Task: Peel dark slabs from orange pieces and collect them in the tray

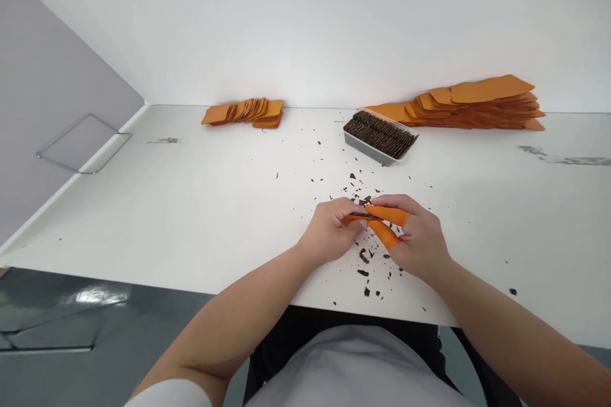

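Above the table's near side, my left hand [333, 229] pinches a small, thin orange piece with a dark layer along its top edge [359, 216]. My right hand [420, 235] closes on the right end of that same piece. Orange finger cots [389, 215] cover the thumb and index finger of my right hand. The fingers hide most of the held piece, so its full shape does not show. Dark brown flakes [364, 256] lie scattered around and below both hands. Beyond them stands a clear plastic box [366, 147] packed with rows of thin dark brown pieces [379, 132].
Overlapping flat orange pieces [491, 90] are piled against the wall behind the box to the right. A smaller row of orange pieces [243, 111] lies at the back left. A bent wire frame [90, 172] is at the left edge of the white table [200, 203].
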`<state>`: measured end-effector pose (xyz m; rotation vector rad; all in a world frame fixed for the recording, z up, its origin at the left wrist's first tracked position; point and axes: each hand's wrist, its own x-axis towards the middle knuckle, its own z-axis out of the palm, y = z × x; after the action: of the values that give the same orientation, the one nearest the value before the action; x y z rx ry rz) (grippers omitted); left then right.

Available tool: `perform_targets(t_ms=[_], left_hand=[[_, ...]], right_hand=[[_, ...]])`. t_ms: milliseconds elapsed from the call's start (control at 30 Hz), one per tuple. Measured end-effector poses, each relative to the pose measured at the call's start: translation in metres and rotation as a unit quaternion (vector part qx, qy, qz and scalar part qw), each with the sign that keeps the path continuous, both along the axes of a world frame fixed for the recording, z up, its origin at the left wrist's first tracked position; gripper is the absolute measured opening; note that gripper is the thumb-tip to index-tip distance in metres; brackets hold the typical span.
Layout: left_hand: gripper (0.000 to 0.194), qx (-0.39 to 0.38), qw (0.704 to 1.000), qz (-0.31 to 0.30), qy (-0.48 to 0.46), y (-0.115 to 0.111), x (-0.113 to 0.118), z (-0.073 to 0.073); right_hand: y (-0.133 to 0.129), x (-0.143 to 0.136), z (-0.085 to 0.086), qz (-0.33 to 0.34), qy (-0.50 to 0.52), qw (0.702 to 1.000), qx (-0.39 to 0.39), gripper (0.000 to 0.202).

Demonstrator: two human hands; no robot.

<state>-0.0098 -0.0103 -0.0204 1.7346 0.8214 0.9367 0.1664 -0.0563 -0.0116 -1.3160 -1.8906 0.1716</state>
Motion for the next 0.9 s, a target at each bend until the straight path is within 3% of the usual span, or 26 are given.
perform_targets(t_ms=[400, 700, 900], left_hand=[[0.006, -0.034, 0.999, 0.007, 0.03, 0.0, 0.001, 0.003], [0.014, -0.034, 0.997, -0.025, 0.068, 0.002, 0.0, 0.002], [0.016, -0.045, 0.997, -0.005, 0.065, 0.003, -0.003, 0.001]], right_hand=[[-0.002, -0.001, 0.006, -0.038, 0.052, 0.998, -0.015, 0.012], [0.0, 0.008, 0.006, -0.065, 0.147, 0.987, -0.014, 0.011], [0.003, 0.007, 0.01, -0.049, 0.132, 0.99, -0.018, 0.016]])
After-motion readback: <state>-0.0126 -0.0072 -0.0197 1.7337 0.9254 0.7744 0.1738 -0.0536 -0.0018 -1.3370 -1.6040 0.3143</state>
